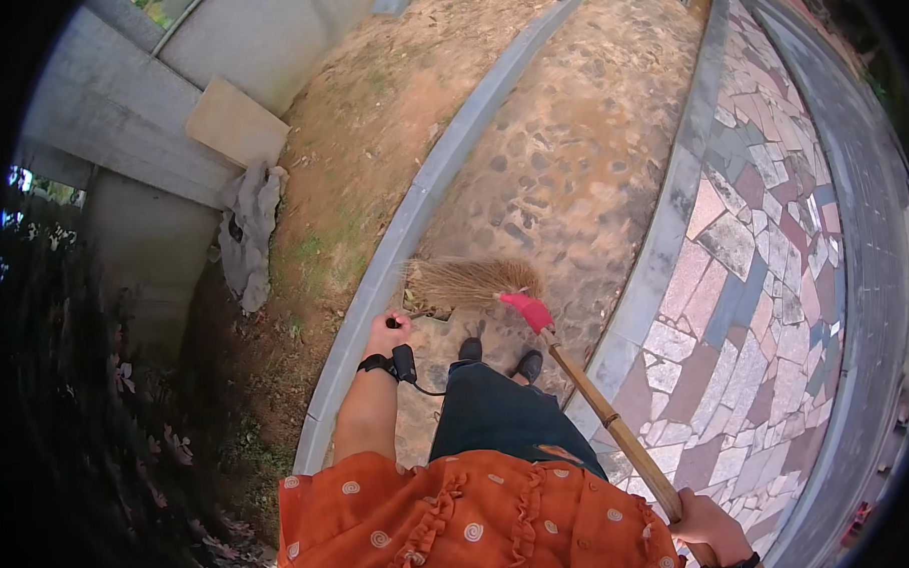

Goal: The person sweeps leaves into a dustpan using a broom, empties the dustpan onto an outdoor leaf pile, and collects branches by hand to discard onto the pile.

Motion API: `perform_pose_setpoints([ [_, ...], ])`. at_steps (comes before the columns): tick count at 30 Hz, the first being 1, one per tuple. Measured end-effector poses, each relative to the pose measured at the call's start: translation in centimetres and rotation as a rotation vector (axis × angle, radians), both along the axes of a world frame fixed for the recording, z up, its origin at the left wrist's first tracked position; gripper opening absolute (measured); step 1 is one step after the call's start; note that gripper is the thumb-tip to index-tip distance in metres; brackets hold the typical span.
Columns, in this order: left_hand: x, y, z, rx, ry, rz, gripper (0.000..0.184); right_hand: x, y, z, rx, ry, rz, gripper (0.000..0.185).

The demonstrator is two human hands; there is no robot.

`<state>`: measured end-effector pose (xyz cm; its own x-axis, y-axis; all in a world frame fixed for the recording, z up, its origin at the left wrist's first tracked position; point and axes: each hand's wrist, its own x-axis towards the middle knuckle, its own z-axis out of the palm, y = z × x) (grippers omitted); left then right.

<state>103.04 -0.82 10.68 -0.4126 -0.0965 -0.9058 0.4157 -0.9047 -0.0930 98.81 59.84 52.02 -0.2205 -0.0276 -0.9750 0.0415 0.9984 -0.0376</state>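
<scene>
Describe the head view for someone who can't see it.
A right hand grips a long straw broom, its bristles over a cobbled path. The left hand is curled near the bristles; whether it holds anything is unclear. Patchwork paving lies on the picture's right, earth on its left.

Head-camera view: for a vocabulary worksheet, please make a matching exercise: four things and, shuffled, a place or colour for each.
1. Tan, red-bound straw broom head
2. Right hand
3. Flat beige rectangular panel
4. Paving of irregular stone slabs

A. beside the grey wall
B. around the light-brown bamboo handle
C. pink, maroon, grey and white
D. over the brown stone-studded path

Pairs: 1-D; 2-B; 3-A; 4-C
</scene>
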Motion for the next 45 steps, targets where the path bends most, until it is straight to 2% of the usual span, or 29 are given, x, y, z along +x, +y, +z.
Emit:
perform_pose_setpoints([
  [1,1.3,-0.1,-0.9,0.013,0.009,0.0,0.006,-0.4,0.2,0.0,0.002,0.009,-0.064,0.045],
  [2,2.3,-0.2,-1.8,0.028,0.018,-0.001,0.005,-1.5,-0.1,-0.2,0.032,0.003,-0.132,0.05],
  [5,4.1,0.5,-0.6,-0.086,-0.029,-0.004,0.005,-3.8,-0.4,-4.4,-0.072,0.069,-0.218,0.043],
  [7,5.1,-0.1,-0.2,-0.059,-0.024,-0.022,0.004,-5.3,-1.9,-7.7,-0.11,0.064,-0.305,0.043],
  [10,5.0,-0.6,-0.2,-0.058,-0.068,-0.053,0.004,-4.9,-5.6,-11.1,-0.141,0.076,-0.29,0.045],
  [14,4.6,-1.5,-2.0,-0.121,-0.133,-0.029,0.009,-0.2,-7.3,-12.6,-0.122,0.039,-0.029,0.048],
  [17,4.8,-1.3,-0.9,-0.2,-0.15,-0.064,0.011,4.0,-6.9,-10.2,-0.084,0.027,0.186,0.05],
  [18,6.1,-3.3,-4.0,-0.115,-0.169,-0.077,0.006,4.7,-7.1,-8.4,-0.087,0.055,0.294,0.051],
  [21,6.7,-1.3,0.8,-0.205,-0.003,-0.022,0.01,6.1,-8.0,-2.1,-0.005,-0.004,0.226,0.049],
  [24,9.9,-3.4,-3.9,-0.097,-0.02,-0.07,0.007,8.1,-7.0,1.1,0.067,0.008,0.159,0.047],
  [27,12.8,-3.1,-4.6,-0.046,-0.041,-0.094,0.009,8.5,-6.9,1.6,0.085,0.064,0.117,0.048],
  [30,14.0,-2.9,-4.3,0.024,-0.044,-0.076,0.01,7.2,-10.3,0.4,0.074,0.055,-0.029,0.048],
  [32,13.7,-2.2,-2.5,0.058,-0.048,-0.065,0.011,6.9,-11.5,-2.2,0.058,0.043,-0.108,0.048],
  [34,12.4,-0.9,1.5,-0.055,-0.144,-0.065,0.011,6.7,-12.3,-5.2,0.019,-0.026,-0.23,0.053],
  [35,12.2,-1.2,0.8,-0.055,-0.145,-0.067,0.011,7.0,-12.8,-5.9,0.02,-0.027,-0.232,0.053],
  [36,12.2,-1.7,-0.9,-0.058,-0.138,-0.03,0.01,7.6,-13.3,-6.6,-0.008,-0.033,-0.109,0.056],
  [40,11.0,-1.7,-1.2,0.026,-0.148,-0.04,0.01,10.6,-10.9,-7.7,-0.042,-0.065,0.183,0.056],
  [43,11.4,-1.7,-1.8,0.11,-0.102,-0.154,0.013,10.6,-6.3,-5.3,-0.041,-0.154,0.108,0.064],
  [44,12.0,-1.5,-2.2,0.155,-0.027,-0.121,0.012,10.1,-5.4,-3.4,-0.03,-0.193,0.08,0.062],
  [45,11.4,-0.1,1.1,0.138,-0.061,-0.123,0.012,9.5,-4.7,-1.2,-0.02,-0.233,0.05,0.061],
])
